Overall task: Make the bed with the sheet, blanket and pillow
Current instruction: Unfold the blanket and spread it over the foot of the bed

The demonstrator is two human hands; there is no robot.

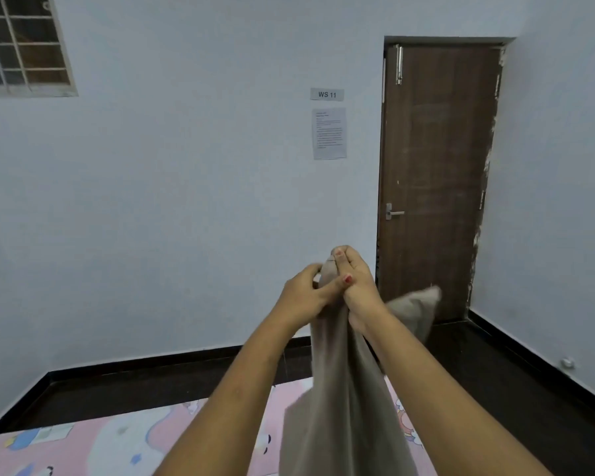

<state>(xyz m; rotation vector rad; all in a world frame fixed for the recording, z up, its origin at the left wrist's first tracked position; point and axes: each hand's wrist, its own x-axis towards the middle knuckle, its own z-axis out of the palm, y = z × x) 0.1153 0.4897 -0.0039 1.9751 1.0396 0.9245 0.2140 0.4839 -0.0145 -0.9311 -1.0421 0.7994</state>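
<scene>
We hold both hands together, raised in front of us at about the height of the door handle. Our right hand (352, 280) is closed in a fist round the bunched top of a beige cloth (340, 389), its red-painted nails turned toward us. Our left hand (303, 293) touches it from the side, with the thumb pressed across the cloth and the fingers curled behind it. The cloth hangs from this grip in long folds between our forearms and runs out of view at the bottom. One loose corner sticks out to the right, blurred, in front of the brown door (437, 173). We cannot tell whether this cloth is the blanket or some other cover. Below our arms a pink sheet (124, 438) with cartoon prints lies flat over the bed (21, 455), which stands on a dark floor (152, 383). On the pale wall hang a sign (327, 94) reading WS 11 and a printed paper (329, 134), and a barred window (21, 42) sits at the upper left.
</scene>
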